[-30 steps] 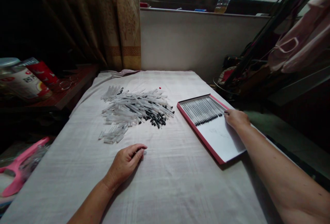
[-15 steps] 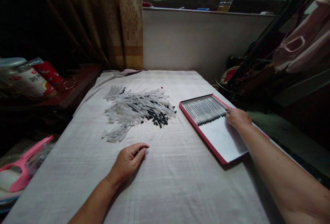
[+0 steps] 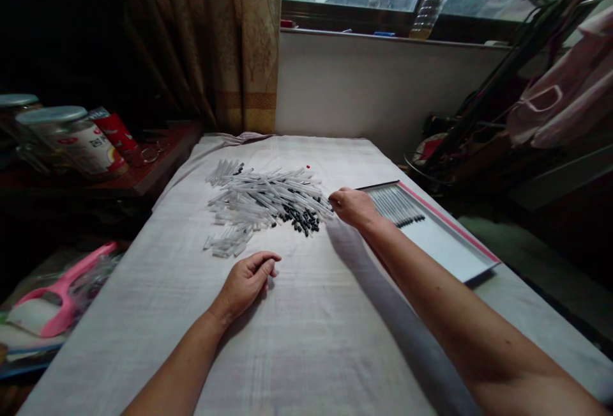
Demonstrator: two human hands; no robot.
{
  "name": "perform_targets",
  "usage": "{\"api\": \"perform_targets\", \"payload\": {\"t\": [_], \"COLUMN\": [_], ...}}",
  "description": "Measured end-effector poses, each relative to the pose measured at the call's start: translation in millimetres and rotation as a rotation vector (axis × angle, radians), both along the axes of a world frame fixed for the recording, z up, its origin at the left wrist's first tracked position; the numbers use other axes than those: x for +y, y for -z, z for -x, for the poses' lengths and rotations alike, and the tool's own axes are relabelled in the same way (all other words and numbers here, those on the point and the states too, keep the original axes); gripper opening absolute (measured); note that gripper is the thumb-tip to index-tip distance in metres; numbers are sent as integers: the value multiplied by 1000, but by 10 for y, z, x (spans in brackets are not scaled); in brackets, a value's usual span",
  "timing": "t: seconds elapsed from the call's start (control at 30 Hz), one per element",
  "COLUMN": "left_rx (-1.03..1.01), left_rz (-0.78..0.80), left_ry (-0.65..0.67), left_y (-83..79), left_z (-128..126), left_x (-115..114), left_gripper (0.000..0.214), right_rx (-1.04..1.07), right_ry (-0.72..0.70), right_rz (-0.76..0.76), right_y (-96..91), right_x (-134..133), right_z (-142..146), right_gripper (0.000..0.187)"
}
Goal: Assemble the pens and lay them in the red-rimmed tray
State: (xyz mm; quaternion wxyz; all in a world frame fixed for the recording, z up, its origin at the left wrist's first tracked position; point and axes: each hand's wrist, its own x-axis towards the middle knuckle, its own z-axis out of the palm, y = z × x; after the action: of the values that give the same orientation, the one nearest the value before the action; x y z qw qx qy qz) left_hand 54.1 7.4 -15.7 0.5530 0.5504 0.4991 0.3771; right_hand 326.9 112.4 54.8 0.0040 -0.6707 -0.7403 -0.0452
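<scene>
A heap of clear pen barrels with black ends (image 3: 265, 192) lies on the cloth-covered table, with short black caps (image 3: 301, 218) gathered at its right side. My right hand (image 3: 353, 207) is at the heap's right edge, its fingers pinched together; what they hold, if anything, is hidden. Behind this hand and forearm is a shallow red-rimmed box (image 3: 440, 243), partly covered by them. A row of clear, black-ended pens (image 3: 395, 205) lines the box's far part. My left hand (image 3: 246, 282) rests on the cloth before the heap, loosely closed, with nothing visible in it.
A small clump of clear short pieces (image 3: 230, 241) lies at the heap's near side. Beyond the heap is a tiny red piece (image 3: 308, 167). Jars (image 3: 71, 141) stand on a side table at left, above pink-handled scissors (image 3: 62, 288). A bottle (image 3: 431, 7) stands on the windowsill.
My right hand has moved left from the pen row in the box to the heap's right edge. My left hand stays curled on the cloth. The whole view has shifted slightly.
</scene>
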Motion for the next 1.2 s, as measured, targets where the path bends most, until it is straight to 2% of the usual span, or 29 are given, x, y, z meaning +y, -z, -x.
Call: {"api": "perform_targets", "payload": {"t": [0.1,0.2,0.37,0.57,0.67,0.77,0.83,0.97,1.03,1.1,1.2], "left_rx": [-3,9,41,51,80,176,267,468,560,647,735], "left_rz": [-16,-21,-26,-29,-57,-194,-378,-822,-975,-1040,-971], "left_ry": [20,46,79,86,96,88,31,-96,-132,-131,-35], "left_y": [9,8,-33,-28,3,30,35,-18,-53,-66,-26], "left_z": [0,-4,-10,-17,-12,2,15,37,44,50,63], "left_x": [-1,-4,-8,-10,-12,-19,-32,-72,-90,-97,-89], "left_gripper": [43,43,42,44,43,35,30,23,22,24,29], "right_rx": [-7,-1,34,100,287,709,947,1165,1223,1304,1461], "right_ry": [15,49,123,195,224,118,26,-94,-142,-178,-175], "right_rz": [110,126,111,69,-28,-167,-219,-216,-164,-93,10], "right_y": [93,185,296,320,378,513,612,711,711,700,690], "right_x": [-4,-18,-45,-129,-246,-438,-592,-870,-966,-1029,-1072], "right_z": [220,298,325,330,302,313,365,556,666,768,884], "right_gripper": [32,31,33,33,31,26,26,22,19,18,18]}}
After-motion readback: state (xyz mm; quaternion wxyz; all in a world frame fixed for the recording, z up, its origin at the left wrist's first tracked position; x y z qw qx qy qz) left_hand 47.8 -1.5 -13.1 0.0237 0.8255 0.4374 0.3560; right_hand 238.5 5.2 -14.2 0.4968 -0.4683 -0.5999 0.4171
